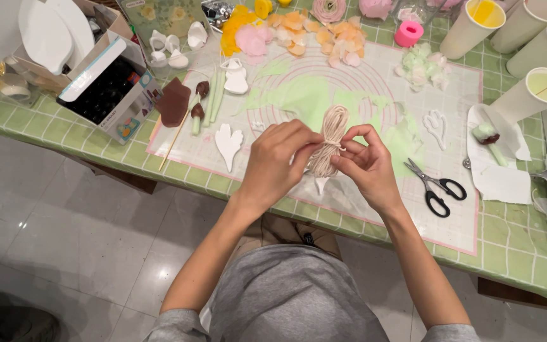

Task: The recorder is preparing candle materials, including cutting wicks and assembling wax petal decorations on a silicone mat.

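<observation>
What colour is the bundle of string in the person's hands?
The bundle of string is pale cream, held between the left hand and right hand; seen in the head view.

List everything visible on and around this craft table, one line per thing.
Twine bundle: one, beige, held between both hands over the mat.
Work mat: one, white with pink lines, on the table.
Table: one, green checked cover.
Scissors: one pair, black handles, right on the mat.
Paper cups: several, holding coloured liquid, top right.
Petals: many, orange, yellow, pink, top centre.
Box: one, open, left.
Leaf cutter: one, white, left of the hands.
Left hand: pinching the twine.
Right hand: pinching the twine.
</observation>
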